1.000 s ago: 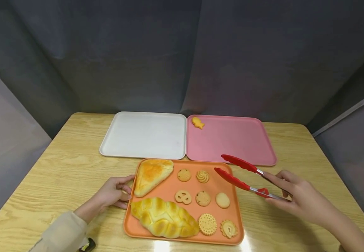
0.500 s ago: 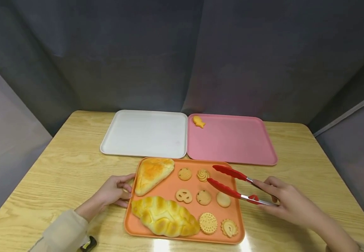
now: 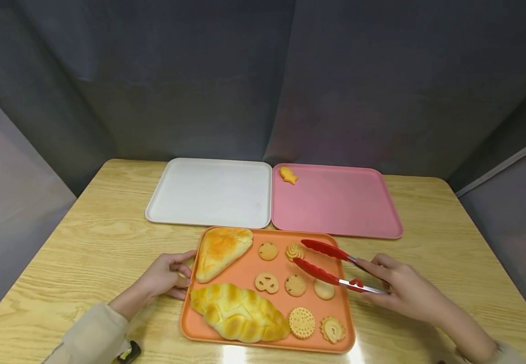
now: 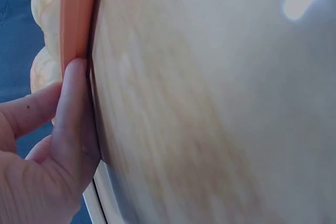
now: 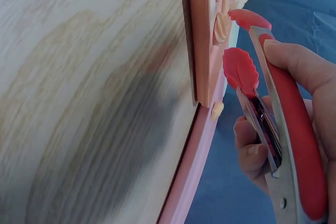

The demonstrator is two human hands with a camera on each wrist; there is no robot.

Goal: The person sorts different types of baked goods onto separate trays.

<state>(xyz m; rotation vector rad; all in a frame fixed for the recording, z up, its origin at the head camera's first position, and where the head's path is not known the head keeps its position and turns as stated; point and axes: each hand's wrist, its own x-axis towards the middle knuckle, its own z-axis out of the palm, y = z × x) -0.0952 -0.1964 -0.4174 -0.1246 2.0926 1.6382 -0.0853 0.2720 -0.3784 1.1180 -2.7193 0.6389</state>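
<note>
My left hand (image 3: 164, 277) holds the left rim of an orange tray (image 3: 246, 269), its fingers at the edge in the left wrist view (image 4: 68, 114). In my right hand (image 3: 403, 289) is a pair of red-tipped metal tongs (image 3: 316, 271), jaws spread. The tong tips hang over the tray on either side of a swirl cookie (image 3: 293, 251), apparently not pinching it. Around it lie a chocolate-chip cookie (image 3: 268, 251), a pretzel-shaped cookie (image 3: 266, 283), another chip cookie (image 3: 295, 285) and a plain round cookie (image 3: 324, 291), partly covered by the tongs.
The tray also bears a triangular bread (image 3: 219, 255), a braided bread (image 3: 240, 313), a round dotted biscuit (image 3: 301, 323) and a ruffled cookie (image 3: 333, 330). Behind it are a white tray (image 3: 212, 192) and a pink tray (image 3: 335, 199) with a fish-shaped cracker (image 3: 288, 175). A dark curtain backs the table.
My right hand has brought the tongs leftward, from the tray's right edge to over the swirl cookie. My left hand stays at the rim; the view has shifted slightly.
</note>
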